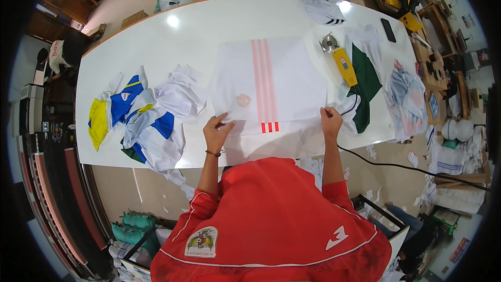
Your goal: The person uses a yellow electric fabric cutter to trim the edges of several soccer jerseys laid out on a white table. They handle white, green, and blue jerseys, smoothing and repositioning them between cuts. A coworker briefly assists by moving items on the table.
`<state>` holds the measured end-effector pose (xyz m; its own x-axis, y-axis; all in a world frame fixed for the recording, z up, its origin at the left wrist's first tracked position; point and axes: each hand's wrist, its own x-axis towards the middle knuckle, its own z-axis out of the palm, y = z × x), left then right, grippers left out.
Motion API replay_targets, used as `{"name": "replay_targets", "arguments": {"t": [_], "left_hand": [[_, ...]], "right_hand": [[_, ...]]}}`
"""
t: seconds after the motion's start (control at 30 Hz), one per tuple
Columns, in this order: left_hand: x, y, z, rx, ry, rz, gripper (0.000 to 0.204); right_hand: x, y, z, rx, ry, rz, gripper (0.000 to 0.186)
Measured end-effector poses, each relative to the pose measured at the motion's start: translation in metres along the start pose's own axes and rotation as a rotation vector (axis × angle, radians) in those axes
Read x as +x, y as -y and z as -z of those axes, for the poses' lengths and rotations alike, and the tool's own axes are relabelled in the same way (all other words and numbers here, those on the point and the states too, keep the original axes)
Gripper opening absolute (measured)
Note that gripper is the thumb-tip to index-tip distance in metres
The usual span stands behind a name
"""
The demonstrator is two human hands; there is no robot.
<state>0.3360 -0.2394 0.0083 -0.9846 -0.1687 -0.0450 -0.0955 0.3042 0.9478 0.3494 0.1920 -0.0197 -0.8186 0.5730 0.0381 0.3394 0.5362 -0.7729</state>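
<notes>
A thin white fabric panel [297, 73] lies on the white table in front of me. Three stripes run down it, pale pink through the upper layer and bright red at the near edge, where a lower layer shows. A round pinkish patch [243, 100] sits left of the stripes; I cannot tell whether it lies on or beneath the cloth. At the near left corner, my left hand [216, 129] has thumb and fingers closed on the fabric edge. My right hand [331, 121] pinches the near right corner.
A yellow electric rotary cutter [344, 67] lies at right, its black cord [407, 166] trailing off the table. Blue, yellow and white fabric pieces [141, 120] heap at left. Green cloth [365, 89], a crumpled pile [406, 102] and a black phone [388, 30] lie at right.
</notes>
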Motion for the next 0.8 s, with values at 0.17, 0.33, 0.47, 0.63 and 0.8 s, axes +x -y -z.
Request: {"name": "replay_targets", "arguments": {"t": [0.17,0.33,0.47,0.63,0.8], "left_hand": [[-0.017,0.014,0.005,-0.101,-0.126,0.168,0.027],[-0.031,0.009,0.008,-0.098,-0.100,0.241,0.021],[-0.029,0.012,0.015,-0.019,-0.101,0.282,0.020],[-0.029,0.025,0.021,-0.013,-0.103,0.245,0.020],[-0.032,0.010,0.026,0.127,-0.092,0.189,0.018]], "right_hand": [[-0.008,-0.008,0.011,-0.098,-0.016,0.116,0.021],[-0.015,-0.018,0.018,-0.122,-0.003,0.117,0.022],[-0.014,-0.027,0.018,-0.177,0.016,0.124,0.023],[-0.017,-0.025,0.020,-0.125,0.040,0.069,0.024],[-0.016,-0.020,0.024,-0.121,0.065,0.061,0.023]]}}
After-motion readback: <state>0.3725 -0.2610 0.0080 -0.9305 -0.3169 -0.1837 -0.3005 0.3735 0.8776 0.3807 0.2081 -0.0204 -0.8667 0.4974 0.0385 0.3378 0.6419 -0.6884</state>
